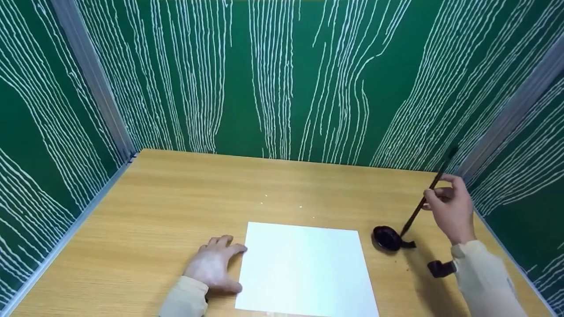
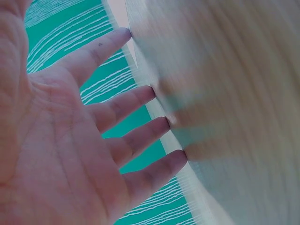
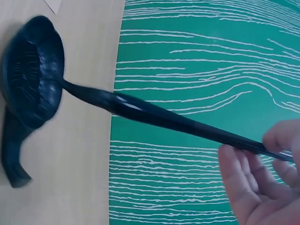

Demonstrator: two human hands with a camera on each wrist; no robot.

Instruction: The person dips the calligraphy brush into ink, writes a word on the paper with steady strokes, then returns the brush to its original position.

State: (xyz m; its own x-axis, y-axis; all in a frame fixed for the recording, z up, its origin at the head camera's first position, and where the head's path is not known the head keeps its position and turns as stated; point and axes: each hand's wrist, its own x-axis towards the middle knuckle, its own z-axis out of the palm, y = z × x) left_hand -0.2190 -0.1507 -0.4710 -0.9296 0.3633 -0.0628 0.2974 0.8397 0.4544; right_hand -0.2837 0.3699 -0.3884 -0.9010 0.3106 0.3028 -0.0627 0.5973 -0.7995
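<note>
In the head view, a dark writing brush (image 1: 422,203) slants down, pinched between the thumb and fingers of my right hand (image 1: 450,210). Its tip meets the near rim of a small black ink dish (image 1: 387,238) that has a short curved handle. The right wrist view shows the dish's ridged inside (image 3: 28,72) and the brush (image 3: 154,115) tapering to its thin tip at the rim. My left hand (image 1: 212,264) has its fingers spread, fingertips down on the table. Its thumb and forefinger touch or nearly touch the left edge of a square white paper (image 1: 304,268).
The wooden table (image 1: 198,185) is walled by green panels (image 1: 238,79) with white wavy lines, joined by grey corner posts (image 1: 90,66). A few tiny white specks lie beyond the paper. A dark wrist camera (image 1: 440,268) juts from my right sleeve.
</note>
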